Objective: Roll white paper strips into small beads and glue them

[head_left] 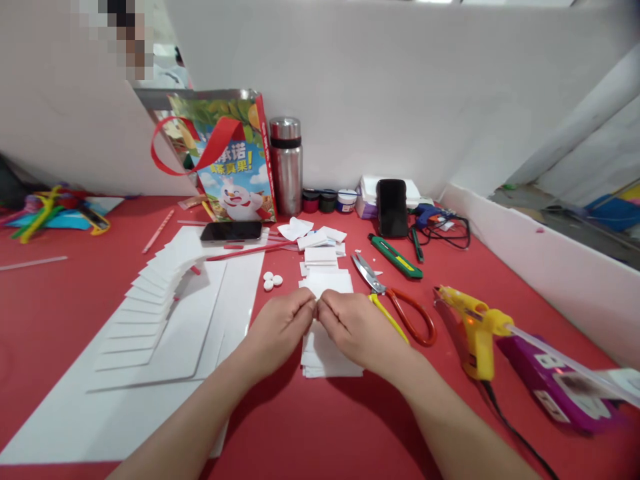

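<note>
My left hand (280, 327) and my right hand (356, 325) meet with fingers curled closed, knuckles touching. Whatever is pinched between them is hidden or too small to make out. Beneath both lie white rectangular sheets (330, 360) in a column on the red table. Smaller white cut pieces (321, 257) are piled just beyond. Several small white discs (273, 280) sit left of the sheets. Red-handled scissors (397, 300) lie beside my right hand, and a yellow-handled tool (387, 317) is partly covered by my right wrist.
At left, a curved white stair-like model (145, 313) stands on a white board (45, 427). A yellow glue gun (475, 327) with its cord is at right, near a purple box (565, 393). A green cutter (395, 257), phone (231, 231), steel flask (287, 167) and printed bag (235, 173) stand farther back.
</note>
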`<state>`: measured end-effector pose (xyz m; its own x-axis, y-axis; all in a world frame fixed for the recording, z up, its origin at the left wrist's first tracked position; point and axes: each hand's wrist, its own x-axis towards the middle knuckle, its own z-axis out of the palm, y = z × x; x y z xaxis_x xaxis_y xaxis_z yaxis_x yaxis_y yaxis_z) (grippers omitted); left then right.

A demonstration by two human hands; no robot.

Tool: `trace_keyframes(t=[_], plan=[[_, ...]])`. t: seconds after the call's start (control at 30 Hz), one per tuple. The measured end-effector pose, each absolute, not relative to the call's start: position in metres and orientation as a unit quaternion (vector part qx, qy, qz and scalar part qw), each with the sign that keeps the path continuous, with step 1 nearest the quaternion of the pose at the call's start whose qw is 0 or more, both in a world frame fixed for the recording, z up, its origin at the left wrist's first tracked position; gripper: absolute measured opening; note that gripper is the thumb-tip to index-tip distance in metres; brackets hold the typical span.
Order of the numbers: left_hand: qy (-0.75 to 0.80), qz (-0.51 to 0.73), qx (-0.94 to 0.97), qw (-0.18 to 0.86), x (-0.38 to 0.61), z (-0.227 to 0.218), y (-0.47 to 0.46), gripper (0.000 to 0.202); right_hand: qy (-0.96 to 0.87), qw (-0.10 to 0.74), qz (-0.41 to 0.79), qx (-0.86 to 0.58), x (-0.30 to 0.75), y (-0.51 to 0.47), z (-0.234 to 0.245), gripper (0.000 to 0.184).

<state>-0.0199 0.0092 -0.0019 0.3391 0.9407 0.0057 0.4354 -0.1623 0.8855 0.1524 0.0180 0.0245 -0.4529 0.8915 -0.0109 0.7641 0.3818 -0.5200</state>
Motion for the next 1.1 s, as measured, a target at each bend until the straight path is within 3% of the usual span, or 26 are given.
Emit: trace_keyframes(t=[0.17,0.37,0.73,1.1], plan=[[0.506,0.21,0.832,0.086,-0.017,0.002,0.005,0.026,-0.758,0.186,0.357,-0.513,0.148,0.017,0.021,0.034],[0.467,0.147,0.871,-0.036,-0.021,0.006,0.006,0.018,-0.63,0.243,0.584,-0.45,0.155,0.018,0.02,0.044],[0.417,0.238,0.877,0.002,-0.018,-0.012,0.006,0.043,-0.64,0.277,0.539,-0.472,0.149,0.017,0.02,0.038],[0.434,0.392,0.775,0.239,-0.022,-0.003,0.006,0.035,-0.768,0.255,0.407,-0.424,0.154,0.019,0.026,0.029]])
